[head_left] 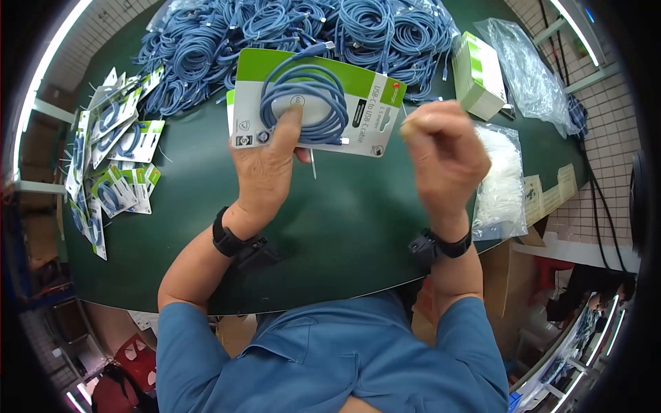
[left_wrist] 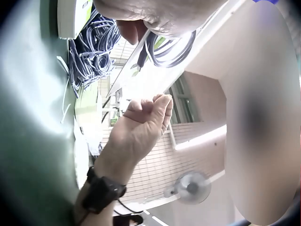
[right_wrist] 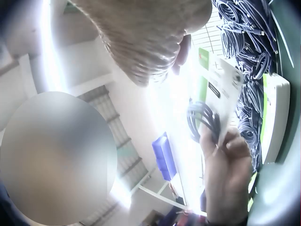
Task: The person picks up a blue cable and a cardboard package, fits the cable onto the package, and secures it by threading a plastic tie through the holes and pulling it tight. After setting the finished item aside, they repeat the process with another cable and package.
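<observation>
My left hand [head_left: 265, 162] holds a white and green packaging card [head_left: 372, 103] printed "USB-C to USB-C Cable", its thumb pressed on the middle. A coiled blue USB cable [head_left: 336, 103] lies against the card's front, with one plug over the top edge and another near the bottom. A thin white cable tie [head_left: 314, 165] hangs below the card. Just right of the card, my right hand [head_left: 451, 162] is raised with fingers curled and fingertips together. Nothing shows between those fingertips in the left wrist view, where the right hand [left_wrist: 141, 125] appears beyond the card.
A large heap of coiled blue cables [head_left: 268, 27] covers the back of the green table [head_left: 330, 241]. Carded cables [head_left: 110, 193] pile up at left. At right are a stack of cards [head_left: 480, 76], a bag of white ties [head_left: 499, 182] and a clear plastic bag [head_left: 533, 79].
</observation>
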Demonstrator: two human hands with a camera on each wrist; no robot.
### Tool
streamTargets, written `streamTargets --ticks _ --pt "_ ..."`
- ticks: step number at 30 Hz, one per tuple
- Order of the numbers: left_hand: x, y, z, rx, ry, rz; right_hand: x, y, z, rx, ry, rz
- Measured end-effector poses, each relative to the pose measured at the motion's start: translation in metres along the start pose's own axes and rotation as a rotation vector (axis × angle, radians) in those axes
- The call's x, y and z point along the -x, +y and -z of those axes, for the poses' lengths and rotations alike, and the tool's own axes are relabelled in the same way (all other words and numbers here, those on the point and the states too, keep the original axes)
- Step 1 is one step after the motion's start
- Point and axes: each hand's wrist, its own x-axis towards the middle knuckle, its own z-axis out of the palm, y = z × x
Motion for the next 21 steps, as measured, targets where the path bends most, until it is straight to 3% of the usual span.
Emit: streamTargets --ticks 4,14,21 --pt "-0.011 -0.002 -0.020 0.173 0.101 0.073 0.002 0.004 -0.023 0.219 -0.211 0.331" --pt "-0.007 -0.012 -0.047 0.332 0.126 0.159 0.010 0.018 -0.029 0.497 -0.240 0.411" --pt "-0.009 -0.027 -0.048 0.371 0.127 0.034 0.015 0.015 -0.034 0.501 -0.253 0.421"
